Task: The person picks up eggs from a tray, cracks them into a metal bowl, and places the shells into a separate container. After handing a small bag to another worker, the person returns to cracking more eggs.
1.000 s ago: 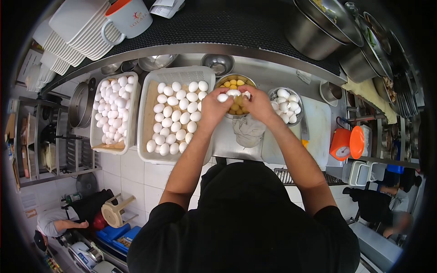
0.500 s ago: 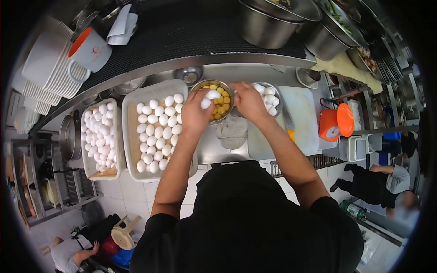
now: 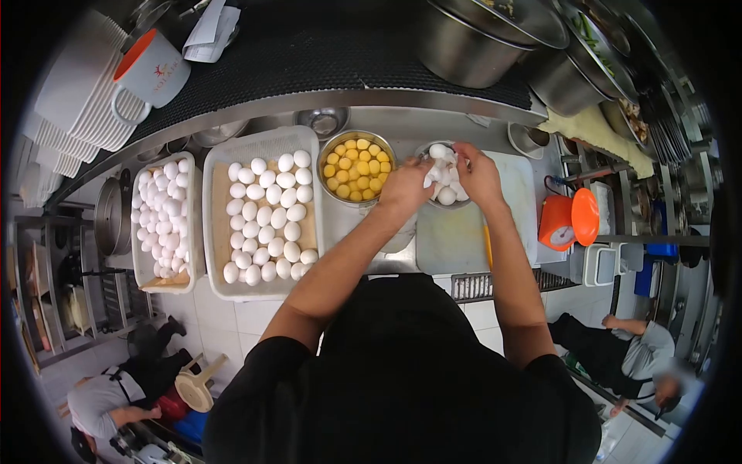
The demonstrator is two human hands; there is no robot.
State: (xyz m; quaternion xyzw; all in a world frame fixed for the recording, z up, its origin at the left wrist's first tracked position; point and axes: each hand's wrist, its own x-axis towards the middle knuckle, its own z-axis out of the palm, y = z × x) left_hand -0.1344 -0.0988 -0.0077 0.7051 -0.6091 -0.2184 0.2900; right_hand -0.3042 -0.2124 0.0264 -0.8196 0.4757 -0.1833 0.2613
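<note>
Over a metal bowl of empty white eggshells (image 3: 443, 193), my left hand (image 3: 406, 187) closes on a piece of eggshell (image 3: 430, 179). My right hand (image 3: 478, 176) faces it across the same bowl, fingers bent around a white bit of shell at the rim; its fingertips partly cover it. To the left of my left hand stands a metal bowl (image 3: 322, 151) full of raw yolks in liquid. Further left, a white tray (image 3: 210, 232) holds rows of whole white eggs (image 3: 267, 215) on brown lining. A second, narrower tray (image 3: 195, 240) is heaped with eggs.
A white cutting board (image 3: 519, 224) lies right of the shell bowl, an orange scale (image 3: 558, 223) beyond it. The shelf edge (image 3: 371, 100) runs above the counter, carrying a mug (image 3: 154, 73), stacked plates and pots (image 3: 471, 58). Two people are in the lower corners.
Both hands moved right, from the yolk bowl to the shell bowl. The egg in my left hand is now a piece of shell. The yolk bowl is uncovered to view.
</note>
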